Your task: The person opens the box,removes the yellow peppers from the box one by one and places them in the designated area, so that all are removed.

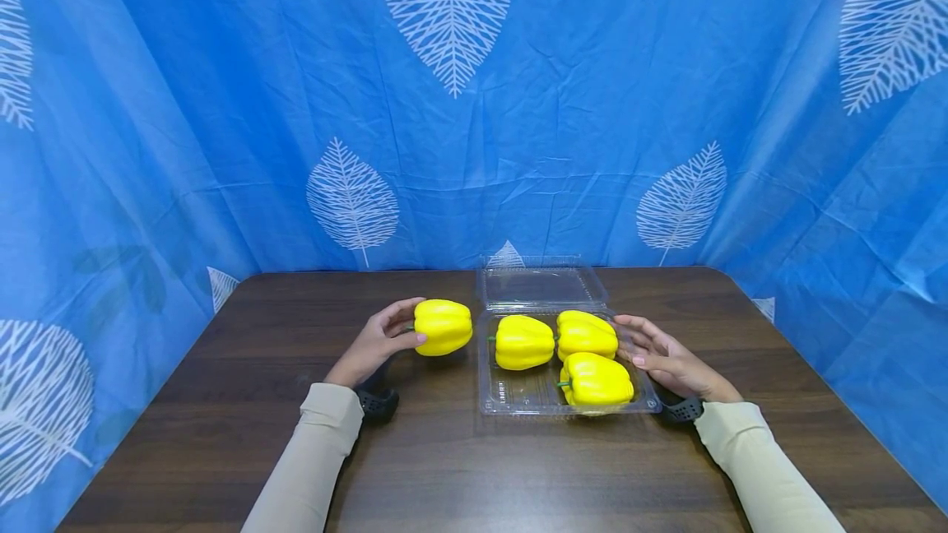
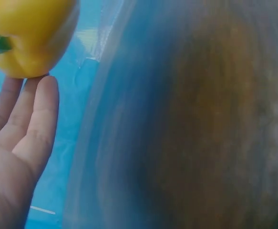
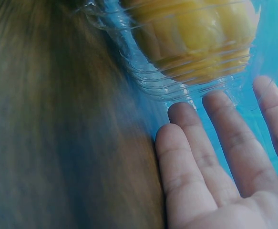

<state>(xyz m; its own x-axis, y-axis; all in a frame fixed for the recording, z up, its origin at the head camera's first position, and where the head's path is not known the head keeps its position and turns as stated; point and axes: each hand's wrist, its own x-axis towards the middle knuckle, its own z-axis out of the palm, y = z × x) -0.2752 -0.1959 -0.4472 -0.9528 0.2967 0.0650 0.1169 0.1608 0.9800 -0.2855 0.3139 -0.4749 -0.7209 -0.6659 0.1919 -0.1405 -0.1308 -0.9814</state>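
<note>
My left hand [image 1: 385, 340] holds a yellow bell pepper [image 1: 443, 327] between thumb and fingers, just left of a clear plastic container [image 1: 518, 401]. In the left wrist view, the green stem of this bell pepper [image 2: 34, 33] faces the palm. Inside the container sit a left bell pepper [image 1: 524, 343], a back right bell pepper [image 1: 585, 334] and a front right bell pepper [image 1: 596, 379], all yellow. At the container's right side is my right hand [image 1: 670, 360], its fingers extended. In the right wrist view, the fingertips [image 3: 217, 100] are close against the ribbed clear wall; firm contact cannot be told.
The container's hinged lid [image 1: 544, 286] lies back, away from me. Both stand on a dark wooden table [image 1: 415, 467]. Behind and at the sides hangs a blue curtain [image 1: 518, 130] with white leaf prints.
</note>
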